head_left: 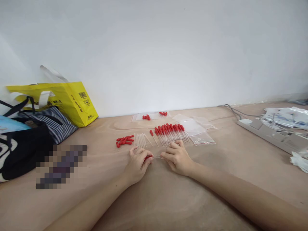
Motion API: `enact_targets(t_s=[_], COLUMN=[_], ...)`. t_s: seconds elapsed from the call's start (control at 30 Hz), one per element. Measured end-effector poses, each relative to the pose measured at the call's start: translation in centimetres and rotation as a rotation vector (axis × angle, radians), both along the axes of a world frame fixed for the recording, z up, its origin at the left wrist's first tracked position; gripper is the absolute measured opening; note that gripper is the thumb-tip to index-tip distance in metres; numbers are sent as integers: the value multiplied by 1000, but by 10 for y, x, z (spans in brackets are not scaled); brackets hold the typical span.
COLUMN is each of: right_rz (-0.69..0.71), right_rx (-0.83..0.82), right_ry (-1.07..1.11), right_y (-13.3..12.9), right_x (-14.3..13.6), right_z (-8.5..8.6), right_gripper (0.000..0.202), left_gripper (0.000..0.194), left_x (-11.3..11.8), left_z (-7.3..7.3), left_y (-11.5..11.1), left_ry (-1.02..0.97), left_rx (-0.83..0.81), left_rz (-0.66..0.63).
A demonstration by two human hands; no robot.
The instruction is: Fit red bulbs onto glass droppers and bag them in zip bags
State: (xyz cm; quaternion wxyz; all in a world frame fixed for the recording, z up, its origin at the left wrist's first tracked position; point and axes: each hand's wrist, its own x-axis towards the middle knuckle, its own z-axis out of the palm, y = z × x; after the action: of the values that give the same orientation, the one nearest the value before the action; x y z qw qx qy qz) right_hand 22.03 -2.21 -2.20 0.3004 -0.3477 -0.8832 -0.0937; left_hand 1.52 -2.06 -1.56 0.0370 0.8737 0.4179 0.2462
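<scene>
A thin clear tube spans the gap between my two hands, low over the table. My left hand is closed on a red rubber bulb at the tube's left end. The fingers of my right hand pinch the tube's other end. Just beyond my left hand lie several loose red bulbs and a row of clear tubes without bulbs. Past my right hand, several tubes with red bulbs fitted lie side by side.
Plastic bags holding red bulbs lie near the wall, with clear bags to their right. A yellow bag and a striped pouch stand at left. A power strip is at right.
</scene>
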Motion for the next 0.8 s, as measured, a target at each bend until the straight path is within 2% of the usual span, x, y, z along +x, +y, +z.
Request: enact_targets(t_s=[0.13, 0.23, 0.57, 0.8], right_rz=[40, 59, 29, 3], right_rx=[129, 148, -95, -186], right_ry=[-87, -75, 74, 106], right_y=[2, 1, 1, 4], right_x=[1, -1, -8, 1], right_z=[-1, -1, 1, 3], right_gripper=[25, 25, 19, 19], left_gripper=[13, 12, 14, 12], left_x=[0, 1, 6, -4], left_z=[0, 2, 4, 7], left_y=[-1, -3, -4, 1], left_ry=[6, 3, -26, -27], left_rx=[16, 33, 16, 137], left_rz=[-24, -45, -43, -25])
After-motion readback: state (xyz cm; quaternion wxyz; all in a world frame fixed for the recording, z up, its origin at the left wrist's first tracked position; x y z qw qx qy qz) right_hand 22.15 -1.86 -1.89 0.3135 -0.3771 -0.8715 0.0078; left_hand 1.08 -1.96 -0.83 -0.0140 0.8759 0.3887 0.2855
